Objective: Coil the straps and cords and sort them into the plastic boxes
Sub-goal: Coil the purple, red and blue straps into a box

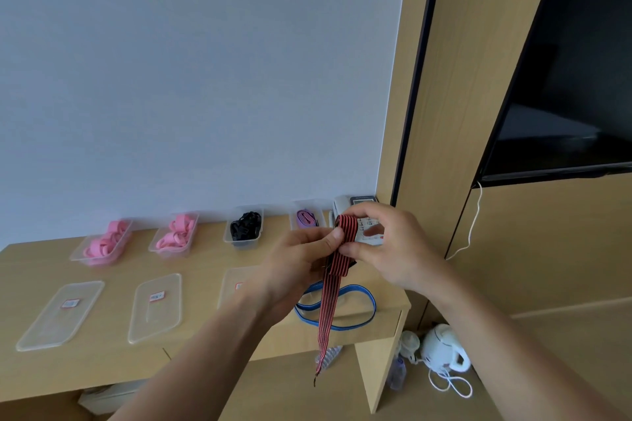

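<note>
Head view: the left hand (pixel 301 261) and right hand (pixel 386 243) are held close together above the desk (pixel 113 362), both pinching the folded top of a red-and-black striped strap (pixel 330 297); its tail hangs past the desk edge. A blue strap (pixel 367 314) lies on the desk below. Four plastic boxes (pixel 243 227) of coiled straps line the wall.

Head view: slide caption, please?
Left hand and right hand pinch a half-coiled red-striped strap at the desk.
</note>
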A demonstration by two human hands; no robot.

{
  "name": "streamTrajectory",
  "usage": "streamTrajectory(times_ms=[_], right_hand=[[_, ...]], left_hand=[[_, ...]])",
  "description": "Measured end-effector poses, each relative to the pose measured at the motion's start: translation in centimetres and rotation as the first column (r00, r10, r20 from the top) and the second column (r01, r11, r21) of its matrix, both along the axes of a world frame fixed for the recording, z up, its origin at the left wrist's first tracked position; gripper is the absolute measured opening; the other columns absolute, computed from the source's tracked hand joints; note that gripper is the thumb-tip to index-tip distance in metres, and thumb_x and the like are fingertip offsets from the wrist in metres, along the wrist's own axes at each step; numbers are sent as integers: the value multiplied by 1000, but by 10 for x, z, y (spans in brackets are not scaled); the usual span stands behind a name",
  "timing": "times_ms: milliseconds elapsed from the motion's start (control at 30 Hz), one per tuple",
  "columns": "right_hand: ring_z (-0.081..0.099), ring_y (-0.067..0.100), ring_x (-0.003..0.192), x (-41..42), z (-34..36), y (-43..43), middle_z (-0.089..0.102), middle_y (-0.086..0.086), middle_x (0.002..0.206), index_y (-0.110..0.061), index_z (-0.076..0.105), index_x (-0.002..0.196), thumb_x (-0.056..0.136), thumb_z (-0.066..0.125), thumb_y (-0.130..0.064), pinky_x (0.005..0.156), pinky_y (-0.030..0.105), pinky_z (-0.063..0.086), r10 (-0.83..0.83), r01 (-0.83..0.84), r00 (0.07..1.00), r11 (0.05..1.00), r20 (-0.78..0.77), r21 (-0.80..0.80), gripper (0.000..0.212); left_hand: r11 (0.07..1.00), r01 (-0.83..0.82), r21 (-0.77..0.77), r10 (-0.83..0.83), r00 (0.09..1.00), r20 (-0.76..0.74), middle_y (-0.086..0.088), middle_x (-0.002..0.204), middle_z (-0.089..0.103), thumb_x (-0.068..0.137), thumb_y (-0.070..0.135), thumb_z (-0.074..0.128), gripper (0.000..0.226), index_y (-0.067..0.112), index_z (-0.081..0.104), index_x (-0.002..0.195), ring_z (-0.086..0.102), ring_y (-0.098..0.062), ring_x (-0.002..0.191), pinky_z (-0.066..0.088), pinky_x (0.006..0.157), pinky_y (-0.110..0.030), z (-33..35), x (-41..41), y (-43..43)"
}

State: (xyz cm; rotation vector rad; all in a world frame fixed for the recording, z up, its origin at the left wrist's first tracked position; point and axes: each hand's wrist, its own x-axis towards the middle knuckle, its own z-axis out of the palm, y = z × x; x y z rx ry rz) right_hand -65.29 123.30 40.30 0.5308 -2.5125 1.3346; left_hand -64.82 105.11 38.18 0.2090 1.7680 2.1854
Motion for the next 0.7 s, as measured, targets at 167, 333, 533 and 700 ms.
streamTrajectory(times_ms=[167, 333, 533, 700], right_hand=[[65, 8, 100, 0, 4, -2, 70, -21, 98, -47, 61, 92, 75, 87, -19, 86, 26, 51, -48, 49, 999, 996, 7, -74, 42], [70, 8, 89, -1, 4, -1, 74, -18, 93, -40, 69, 92, 76, 86, -16, 82, 33, 56, -11, 17, 999, 988, 38, -155, 33], [74, 17, 92, -3, 8, 6, 78, 1, 94, -24, 77, 98, 75, 80, -17, 88, 39, 57, 155, -73, 972, 915, 178, -397, 24], [72, 17, 96, -2, 12, 7, 77, 0, 97, -20, 75, 103, 77, 81, -7, 92, 44, 55, 164, -84, 971, 917, 175, -390, 30]], left_hand=[[994, -23, 108, 12, 995, 99, -20, 98, 74, 106, 34, 50, 42, -1, 72, 112, 70, -29, 88, 57, 81, -38, -2, 3, 4], [981, 25, 194, -55, 987, 152, -20, 96, 72, 109, 22, 41, 36, -4, 65, 115, 70, -29, 78, 60, 72, -37, -1, 10, 8], [903, 162, 397, -256, 947, 196, -18, 101, 69, 101, 13, 50, 28, -5, 69, 112, 70, -28, 84, 63, 80, -44, -1, 9, 3], [876, 167, 452, -277, 942, 188, -16, 99, 73, 98, 9, 54, 26, 0, 78, 99, 72, -27, 85, 63, 84, -45, -8, 7, 3]])
